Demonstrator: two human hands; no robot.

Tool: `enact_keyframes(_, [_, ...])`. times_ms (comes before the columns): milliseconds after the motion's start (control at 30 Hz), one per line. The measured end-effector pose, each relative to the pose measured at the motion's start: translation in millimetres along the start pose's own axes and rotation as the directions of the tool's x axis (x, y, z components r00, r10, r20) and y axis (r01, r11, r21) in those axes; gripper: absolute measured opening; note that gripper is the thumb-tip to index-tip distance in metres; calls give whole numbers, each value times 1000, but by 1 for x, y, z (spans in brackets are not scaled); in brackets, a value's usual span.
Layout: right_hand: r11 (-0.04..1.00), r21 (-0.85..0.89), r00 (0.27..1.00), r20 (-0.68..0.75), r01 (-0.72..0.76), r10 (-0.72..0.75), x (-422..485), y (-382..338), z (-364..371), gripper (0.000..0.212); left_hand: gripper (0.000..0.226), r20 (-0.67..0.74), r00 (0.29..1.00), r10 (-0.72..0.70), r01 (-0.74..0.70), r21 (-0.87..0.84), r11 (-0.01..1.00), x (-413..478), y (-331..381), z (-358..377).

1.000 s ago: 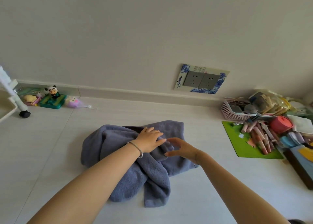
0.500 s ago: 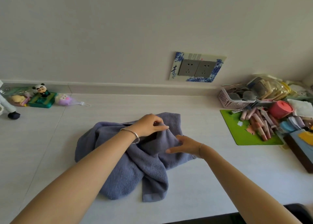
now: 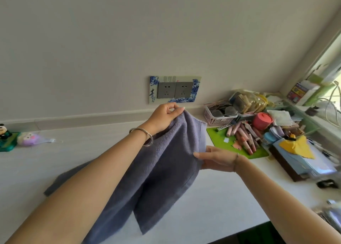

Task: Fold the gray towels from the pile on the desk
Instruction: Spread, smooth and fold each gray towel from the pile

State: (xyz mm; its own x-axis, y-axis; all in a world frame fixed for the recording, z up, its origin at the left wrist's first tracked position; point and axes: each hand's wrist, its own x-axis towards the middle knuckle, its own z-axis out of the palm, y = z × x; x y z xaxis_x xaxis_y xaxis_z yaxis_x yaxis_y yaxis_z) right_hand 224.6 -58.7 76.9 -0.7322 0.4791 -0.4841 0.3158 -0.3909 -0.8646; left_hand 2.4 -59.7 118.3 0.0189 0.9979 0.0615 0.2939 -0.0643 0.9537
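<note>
A gray-blue towel (image 3: 166, 169) hangs lifted above the white desk (image 3: 221, 197), its lower part trailing down to the left behind my forearm. My left hand (image 3: 164, 119), with a silver bangle on the wrist, pinches the towel's top corner up high. Lower and to the right, my right hand (image 3: 215, 159) holds the towel's right edge, thumb on the cloth. Whether more than one towel is in the bundle cannot be told.
Clutter fills the desk's right side: a green mat (image 3: 238, 145) with pink tubes, a pink basket (image 3: 217, 116), a red cup (image 3: 262, 121) and stacked books (image 3: 299, 158). A panda figure (image 3: 4, 133) and a purple toy (image 3: 30, 138) sit far left. A wall socket (image 3: 174, 89) is behind.
My left hand has pinched a corner and lifted the towel off the crumpled heap, up toward the socket. My right hand moved to the towel's right edge. The view tilted.
</note>
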Motion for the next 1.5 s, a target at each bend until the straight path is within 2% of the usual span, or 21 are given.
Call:
enact_keyframes(133, [982, 163, 991, -112, 98, -80, -58, -13, -52, 70, 23, -14, 1000, 18, -18, 26, 999, 36, 18, 39])
enact_keyframes(233, [957, 219, 962, -237, 191, -138, -104, -20, -92, 61, 21, 51, 997, 54, -56, 35, 998, 63, 34, 81])
enact_keyframes(300, [946, 230, 925, -355, 227, -136, -118, -23, -122, 47, 21, 62, 994, 86, -91, 66, 994, 83, 37, 111])
enact_keyframes(400, [959, 238, 874, -485, 155, -21, -116, -9, -166, 22, 17, 23, 997, 72, -75, 199, 977, 117, 8, 154])
enact_keyframes(500, [989, 145, 830, -554, 18, 67, -93, 34, -214, 22, 17, -15, 1000, -23, 27, 383, 923, 145, -42, 198])
enact_keyframes(567, [995, 37, 749, -656, -96, 97, -69, 75, -247, 14, 28, -54, 997, -54, 75, 534, 842, 149, -72, 221])
enact_keyframes(600, [988, -7, 683, -724, -155, 102, -59, 94, -259, 10, 32, -45, 998, -50, 67, 604, 794, 147, -83, 230])
enact_keyframes(700, [964, -48, 497, -863, -262, 92, -39, 143, -274, 21, 30, 103, 989, -103, 1, 703, 711, 127, -116, 254])
enact_keyframes(767, [966, -56, 439, -896, -253, 63, -35, 164, -272, 25, 34, 179, 969, -171, -33, 777, 628, 111, -133, 266])
enact_keyframes(833, [968, -96, 430, -902, -232, 14, -33, 175, -264, 26, 44, 203, 962, -184, -77, 843, 533, 99, -147, 273])
enact_keyframes(900, [947, -186, 414, -908, -263, -64, -32, 179, -259, 24, 55, 199, 954, -223, -58, 855, 515, 89, -155, 280])
enact_keyframes(967, [931, -288, 337, -919, -223, -203, -33, 176, -260, 23, 60, 183, 935, -305, 2, 854, 520, 84, -160, 288])
enact_keyframes(1067, [881, -443, 232, -886, -166, -402, -32, 150, -268, 19, 62, 85, 933, -349, 110, 858, 502, 90, -165, 292])
enact_keyframes(1167, [809, -533, 222, -844, -249, -488, -23, 128, -281, 18, 62, 3, 928, -373, 191, 856, 481, 102, -169, 288])
enact_keyframes(1233, [779, -499, 271, -865, -380, -423, -12, 134, -292, 18, 63, -6, 932, -363, 187, 865, 465, 110, -175, 284])
enact_keyframes(1300, [791, -400, 239, -916, -462, -323, -10, 146, -296, 21, 63, 26, 937, -348, 155, 862, 483, 120, -175, 283])
enact_keyframes(1367, [770, -431, 177, -901, -469, -397, -5, 157, -293, 29, 61, 79, 936, -343, 134, 822, 554, 128, -173, 278])
enact_keyframes(1400, [739, -486, 174, -870, -467, -462, 0, 161, -286, 33, 60, 109, 937, -331, 121, 789, 602, 127, -171, 272])
enact_keyframes(1433, [712, -541, 192, -836, -448, -515, 3, 161, -277, 37, 59, 131, 945, -301, 102, 755, 648, 125, -169, 264])
enact_keyframes(1500, [679, -637, 284, -770, -364, -571, 15, 156, -254, 41, 57, 119, 968, -219, 67, 723, 688, 114, -166, 242])
